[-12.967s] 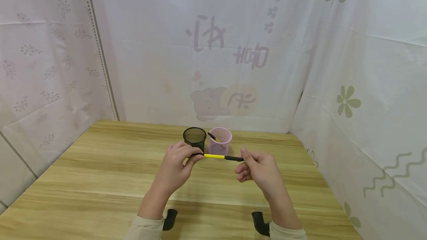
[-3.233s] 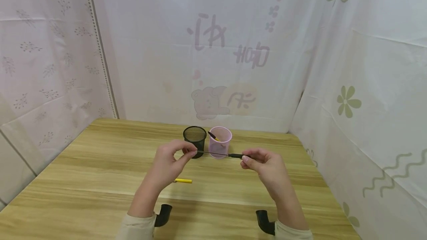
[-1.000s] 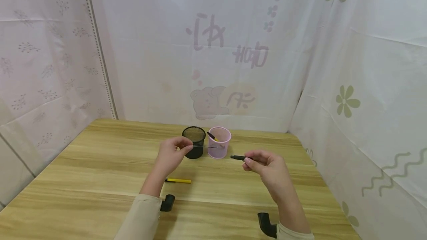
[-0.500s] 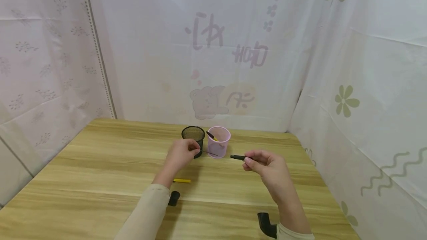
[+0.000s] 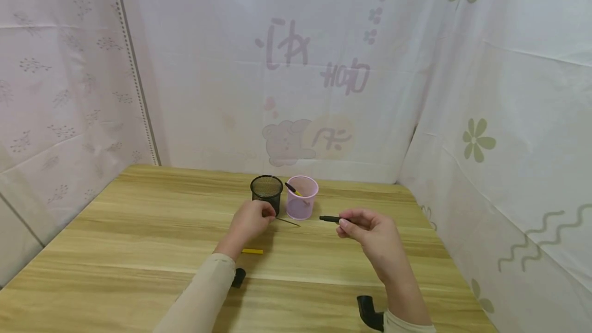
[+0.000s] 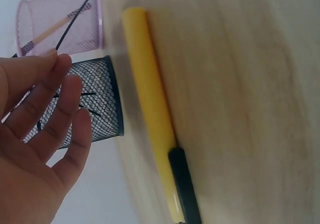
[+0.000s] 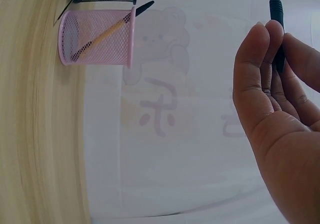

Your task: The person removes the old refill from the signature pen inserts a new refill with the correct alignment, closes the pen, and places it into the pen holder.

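Desk (image 5: 139, 240): wood-grained, beneath both hands.
Right hand grip (image 5: 370, 235): thumb and fingertips together, clamped on a black pen section (image 5: 329, 219), held above the desk.
Left hand grip (image 5: 248, 221): thumb and forefinger pinch one end of a thin dark rod (image 5: 288, 221).
Pink mesh cup (image 5: 298, 212): upright, with a black-and-yellow pen (image 5: 291, 188) leaning inside.
Black mesh cup (image 5: 274, 204): upright, just beside the pink one, behind the left hand.
Yellow barrel (image 5: 253, 252): lying on the desk near the left forearm, a black clip (image 6: 185, 186) along it; probably light, stiff, smooth plastic, steadiest held round the middle.
Black pen section: likely light and rigid; its narrower, ridged end is free, so the plain part suits the fingers.
Thin dark rod: slants down in front of the pink cup; whether its tip touches the desk cannot be told. Probably very light and easily bent, best pinched softly near an end.
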Demonstrator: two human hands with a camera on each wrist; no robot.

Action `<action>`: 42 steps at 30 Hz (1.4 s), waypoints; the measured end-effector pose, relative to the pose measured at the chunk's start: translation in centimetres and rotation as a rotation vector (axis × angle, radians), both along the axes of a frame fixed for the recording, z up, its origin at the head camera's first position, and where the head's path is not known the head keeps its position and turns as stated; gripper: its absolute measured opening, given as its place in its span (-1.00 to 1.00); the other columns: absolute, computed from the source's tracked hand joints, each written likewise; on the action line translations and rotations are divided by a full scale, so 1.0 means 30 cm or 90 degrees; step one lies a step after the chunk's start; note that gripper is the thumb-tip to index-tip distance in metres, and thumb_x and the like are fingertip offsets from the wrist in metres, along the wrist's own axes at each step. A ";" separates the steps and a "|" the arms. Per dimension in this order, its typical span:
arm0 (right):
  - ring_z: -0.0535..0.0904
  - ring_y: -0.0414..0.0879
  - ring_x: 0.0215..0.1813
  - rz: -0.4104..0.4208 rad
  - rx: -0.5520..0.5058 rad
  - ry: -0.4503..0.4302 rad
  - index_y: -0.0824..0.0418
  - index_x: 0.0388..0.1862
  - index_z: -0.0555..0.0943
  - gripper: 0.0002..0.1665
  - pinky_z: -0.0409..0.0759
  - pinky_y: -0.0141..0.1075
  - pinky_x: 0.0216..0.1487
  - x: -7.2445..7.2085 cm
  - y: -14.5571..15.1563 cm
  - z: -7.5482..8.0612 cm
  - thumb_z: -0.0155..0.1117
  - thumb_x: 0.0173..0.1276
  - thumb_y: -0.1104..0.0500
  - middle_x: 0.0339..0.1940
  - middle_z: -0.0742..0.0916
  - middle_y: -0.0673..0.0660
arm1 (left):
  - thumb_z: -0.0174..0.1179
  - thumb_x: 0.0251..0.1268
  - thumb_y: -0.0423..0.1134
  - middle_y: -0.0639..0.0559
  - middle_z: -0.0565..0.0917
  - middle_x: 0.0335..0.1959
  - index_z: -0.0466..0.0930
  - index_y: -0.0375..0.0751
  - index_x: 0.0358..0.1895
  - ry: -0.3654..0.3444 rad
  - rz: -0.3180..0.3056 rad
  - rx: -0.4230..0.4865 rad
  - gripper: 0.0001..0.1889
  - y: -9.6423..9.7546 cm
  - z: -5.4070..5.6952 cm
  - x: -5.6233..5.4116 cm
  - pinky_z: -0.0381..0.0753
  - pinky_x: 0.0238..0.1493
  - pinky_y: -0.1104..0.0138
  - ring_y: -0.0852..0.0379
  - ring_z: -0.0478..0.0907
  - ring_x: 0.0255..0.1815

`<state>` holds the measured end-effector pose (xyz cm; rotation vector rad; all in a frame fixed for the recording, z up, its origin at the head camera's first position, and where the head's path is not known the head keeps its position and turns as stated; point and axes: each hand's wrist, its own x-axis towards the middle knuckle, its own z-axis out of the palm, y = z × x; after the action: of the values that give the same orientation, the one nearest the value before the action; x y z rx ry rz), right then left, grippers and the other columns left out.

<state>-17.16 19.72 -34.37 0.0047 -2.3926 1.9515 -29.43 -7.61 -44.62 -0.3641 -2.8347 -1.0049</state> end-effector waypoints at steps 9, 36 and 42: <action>0.79 -0.16 -0.18 -0.002 0.004 -0.004 0.47 0.11 0.67 -0.71 0.76 -0.37 0.03 -0.002 0.001 0.001 0.38 0.51 0.33 -0.22 0.83 0.03 | 0.45 0.32 -0.30 0.07 0.84 -0.24 0.84 -0.03 -0.23 0.092 -0.035 -0.168 -0.94 0.007 -0.015 -0.019 0.73 -0.12 0.10 0.08 0.70 -0.23; 0.81 -0.11 -0.13 -0.012 0.021 -0.013 0.43 0.12 0.68 -0.71 0.76 -0.37 0.03 -0.011 0.003 0.006 0.38 0.52 0.28 -0.19 0.84 0.07 | 0.27 0.41 -0.37 0.17 0.36 -0.62 0.37 0.04 -0.62 0.152 -0.088 -0.270 -0.58 0.037 0.019 -0.030 0.27 -0.49 0.26 0.16 0.27 -0.55; 0.81 -0.14 -0.16 -0.005 0.015 -0.002 0.46 0.11 0.68 -0.71 0.77 -0.35 0.01 -0.022 -0.005 0.000 0.37 0.52 0.30 -0.20 0.84 0.08 | 0.27 0.44 -0.34 0.19 0.37 -0.63 0.44 0.05 -0.55 0.212 -0.118 -0.257 -0.63 0.052 0.087 -0.012 0.29 -0.49 0.26 0.16 0.28 -0.55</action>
<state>-17.81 19.58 -34.37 -0.0073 -2.4138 1.9205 -29.79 -6.06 -42.00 -0.7645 -2.7088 -0.3376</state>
